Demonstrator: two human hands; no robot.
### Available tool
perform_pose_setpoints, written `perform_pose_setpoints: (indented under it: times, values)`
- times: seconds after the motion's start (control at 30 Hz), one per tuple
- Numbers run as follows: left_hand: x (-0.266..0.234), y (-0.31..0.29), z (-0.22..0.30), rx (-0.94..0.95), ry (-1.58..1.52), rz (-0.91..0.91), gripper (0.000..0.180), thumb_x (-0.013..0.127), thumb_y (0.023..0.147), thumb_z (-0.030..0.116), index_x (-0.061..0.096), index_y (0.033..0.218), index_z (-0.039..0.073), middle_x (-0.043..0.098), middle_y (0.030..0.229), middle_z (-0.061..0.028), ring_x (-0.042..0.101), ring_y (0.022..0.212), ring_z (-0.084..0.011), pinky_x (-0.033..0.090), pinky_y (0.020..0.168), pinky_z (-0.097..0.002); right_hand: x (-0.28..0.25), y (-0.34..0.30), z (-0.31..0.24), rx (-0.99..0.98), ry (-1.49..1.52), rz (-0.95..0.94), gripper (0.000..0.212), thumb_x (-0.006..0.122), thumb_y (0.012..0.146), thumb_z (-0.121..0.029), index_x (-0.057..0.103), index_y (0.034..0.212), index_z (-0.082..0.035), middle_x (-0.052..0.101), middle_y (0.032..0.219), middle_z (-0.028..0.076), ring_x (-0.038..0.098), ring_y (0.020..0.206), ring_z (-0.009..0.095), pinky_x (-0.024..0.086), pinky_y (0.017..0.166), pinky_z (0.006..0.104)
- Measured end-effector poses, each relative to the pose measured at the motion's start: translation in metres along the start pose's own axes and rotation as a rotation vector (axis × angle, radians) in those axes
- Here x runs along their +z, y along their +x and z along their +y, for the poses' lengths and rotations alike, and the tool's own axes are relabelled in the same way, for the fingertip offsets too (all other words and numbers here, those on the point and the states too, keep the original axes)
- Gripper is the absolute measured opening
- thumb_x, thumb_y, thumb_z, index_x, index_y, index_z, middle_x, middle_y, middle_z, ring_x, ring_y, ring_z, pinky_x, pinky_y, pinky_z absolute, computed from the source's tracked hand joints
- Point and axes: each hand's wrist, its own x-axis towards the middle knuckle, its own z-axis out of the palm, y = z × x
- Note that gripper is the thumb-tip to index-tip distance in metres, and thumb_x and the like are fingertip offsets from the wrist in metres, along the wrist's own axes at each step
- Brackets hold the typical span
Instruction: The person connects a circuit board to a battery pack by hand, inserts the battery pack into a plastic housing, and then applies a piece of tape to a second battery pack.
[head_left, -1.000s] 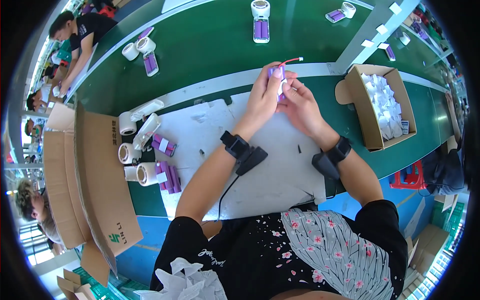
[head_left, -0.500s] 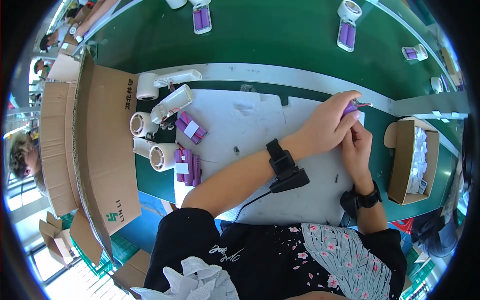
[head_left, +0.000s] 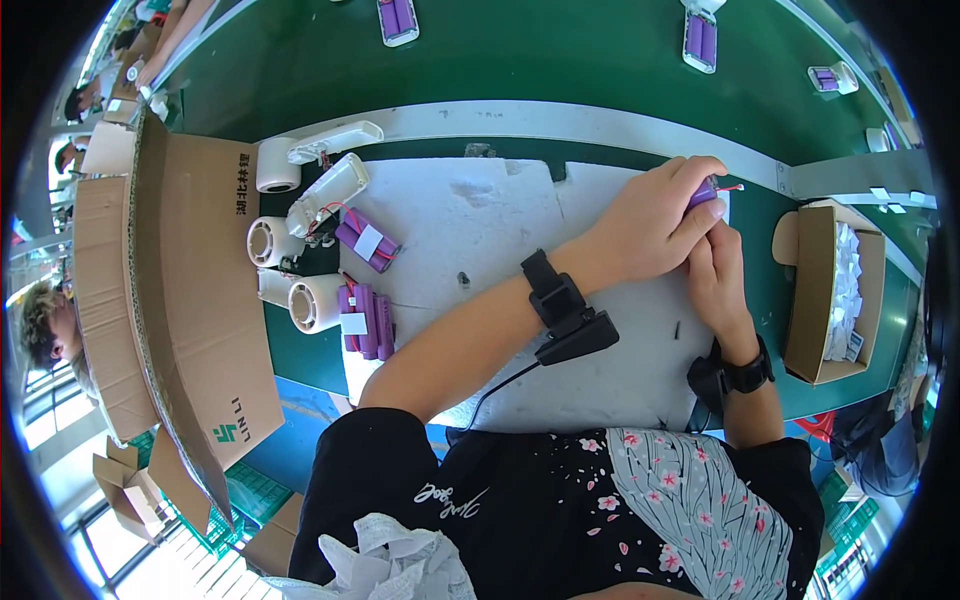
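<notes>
Over the far right of the pale work mat [head_left: 480,340], my left hand [head_left: 655,220] is closed around a purple battery pack [head_left: 704,192]. One end of the pack and a short red wire stick out past my fingers; the rest is covered. My right hand [head_left: 718,275] is just below, its fingers bent and pressed up against my left hand. Whatever its fingertips pinch is hidden. On the mat's left side lie two more purple battery packs, one tilted [head_left: 368,240] and one group [head_left: 367,322], each with a white label and red wires.
White fan housings [head_left: 316,303] and open white handles [head_left: 328,195] lie beside a large cardboard box [head_left: 205,290] at left. A small carton [head_left: 808,300] of white pieces stands at right. Beyond a metal rail [head_left: 520,120], a green belt [head_left: 550,60] carries similar units. Other people are at far left.
The whole view has shifted slightly, and units on the green belt sit farther toward the top edge. Both hands keep nearly the same pose around the battery pack.
</notes>
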Motion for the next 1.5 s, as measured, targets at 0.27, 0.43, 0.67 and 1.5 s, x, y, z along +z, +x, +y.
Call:
perform_pose_setpoints:
  times: [0.27,0.43,0.67,1.5]
  values:
    - [-0.001,-0.002,-0.001,-0.004,-0.049,0.036,0.034,0.049,0.099,0.029,0.05,0.122,0.004,0.061,0.093,-0.015,0.059,0.079,-0.0281,0.047,0.072,-0.0362,0.001,0.002,0.0,-0.019,0.001,-0.021,0.018,0.048,0.095,-0.011,0.057,0.095,0.004,0.06,0.067,0.009,0.054,0.059,0.014,0.044,0.055,0.0277]
    - [-0.001,-0.001,-0.001,-0.012,-0.055,0.024,0.038,0.044,0.101,0.034,0.05,0.123,0.004,0.06,0.088,-0.0121,0.057,0.076,-0.024,0.046,0.071,-0.0337,0.001,0.002,0.005,-0.005,0.006,-0.014,0.02,0.051,0.098,-0.015,0.058,0.099,0.004,0.058,0.067,0.007,0.052,0.058,0.013,0.042,0.055,0.0271]
    - [0.0,0.0,-0.002,-0.041,-0.074,0.055,0.038,0.041,0.103,0.034,0.051,0.122,0.003,0.057,0.081,-0.0089,0.055,0.072,-0.0189,0.045,0.068,-0.031,0.004,0.003,0.002,-0.018,0.038,-0.002,0.021,0.05,0.1,-0.017,0.058,0.101,0.003,0.057,0.067,0.006,0.051,0.058,0.013,0.042,0.054,0.0265]
    - [0.001,0.001,-0.003,-0.013,-0.057,0.036,0.035,0.043,0.102,0.03,0.054,0.119,0.002,0.059,0.085,-0.0103,0.054,0.073,-0.0193,0.046,0.069,-0.0305,-0.003,0.003,0.01,-0.026,-0.031,-0.006,0.022,0.047,0.097,-0.013,0.061,0.094,0.004,0.061,0.071,0.002,0.051,0.06,0.006,0.042,0.055,0.0213]
